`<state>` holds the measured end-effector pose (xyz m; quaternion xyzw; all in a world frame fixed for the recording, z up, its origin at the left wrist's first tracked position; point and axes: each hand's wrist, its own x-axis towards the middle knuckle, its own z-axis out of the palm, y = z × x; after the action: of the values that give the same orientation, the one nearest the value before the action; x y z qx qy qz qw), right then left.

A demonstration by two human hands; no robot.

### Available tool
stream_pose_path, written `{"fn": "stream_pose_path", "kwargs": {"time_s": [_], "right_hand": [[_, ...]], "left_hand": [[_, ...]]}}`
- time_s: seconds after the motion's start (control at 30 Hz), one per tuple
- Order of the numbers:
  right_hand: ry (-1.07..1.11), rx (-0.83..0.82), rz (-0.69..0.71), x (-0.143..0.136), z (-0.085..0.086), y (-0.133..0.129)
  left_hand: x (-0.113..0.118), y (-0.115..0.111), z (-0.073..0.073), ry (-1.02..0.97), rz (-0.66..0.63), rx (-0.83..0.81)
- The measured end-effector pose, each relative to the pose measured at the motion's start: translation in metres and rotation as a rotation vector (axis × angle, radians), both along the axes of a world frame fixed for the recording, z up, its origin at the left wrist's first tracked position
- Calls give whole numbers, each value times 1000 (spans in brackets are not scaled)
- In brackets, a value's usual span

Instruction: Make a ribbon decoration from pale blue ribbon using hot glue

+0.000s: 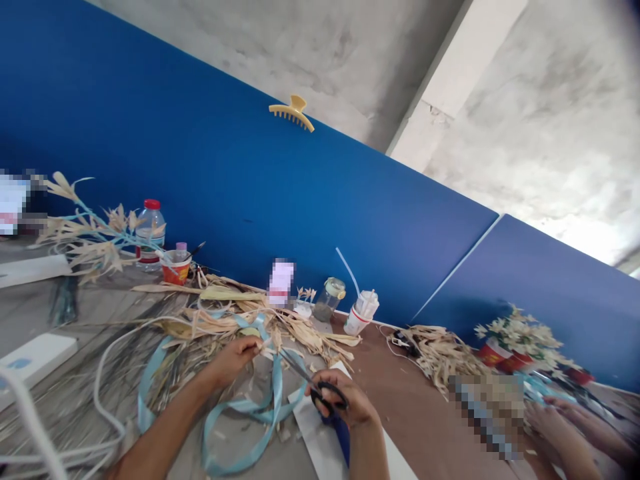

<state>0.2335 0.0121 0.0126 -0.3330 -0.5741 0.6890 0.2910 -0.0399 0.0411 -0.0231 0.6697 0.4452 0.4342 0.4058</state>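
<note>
My right hand (347, 395) grips black-handled scissors (327, 398), their blades pointing up and left towards my other hand. My left hand (240, 357) is closed in a pinch near the blade tips; a small pale piece shows at its fingertips, too small to make out clearly. A light blue ribbon (243, 460) hangs and loops on the table below and between the hands. Dry pale husks (300, 330) lie just behind them. Under my right forearm are a white sheet (313, 433) and something dark blue.
At the left stand a husk-flower stem (107, 233), a red-capped bottle (151, 233) and a red cup (175, 272). Behind are a phone (281, 283), a jar (330, 299) and a white cup (357, 320). Another person's hands (560, 427) are at the right, near potted flowers (525, 337).
</note>
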Motion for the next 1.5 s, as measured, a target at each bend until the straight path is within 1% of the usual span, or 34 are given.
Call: {"fn": "stream_pose_path", "kwargs": {"time_s": [0.13, 0.27, 0.37, 0.47, 0.67, 0.9, 1.17, 1.5], "right_hand": [[-65, -39, 40, 3, 0, 0], [-128, -58, 94, 2, 3, 0], [-154, -58, 118, 1, 7, -1], [-166, -42, 135, 1, 7, -1], [-162, -52, 132, -2, 6, -1], [-172, -36, 158, -6, 9, -1], [-183, -44, 153, -6, 2, 1], [-183, -52, 159, -7, 3, 2]], "left_hand": [[1, -1, 1, 4, -3, 3], [2, -3, 3, 4, -14, -16], [2, -4, 3, 6, -36, -25], [2, -4, 1, 40, -73, -45], [2, -4, -6, 22, -109, -36], [3, -7, 0, 62, -135, -58], [2, -4, -6, 93, -153, -65], [2, -5, -6, 60, -138, -59]]}}
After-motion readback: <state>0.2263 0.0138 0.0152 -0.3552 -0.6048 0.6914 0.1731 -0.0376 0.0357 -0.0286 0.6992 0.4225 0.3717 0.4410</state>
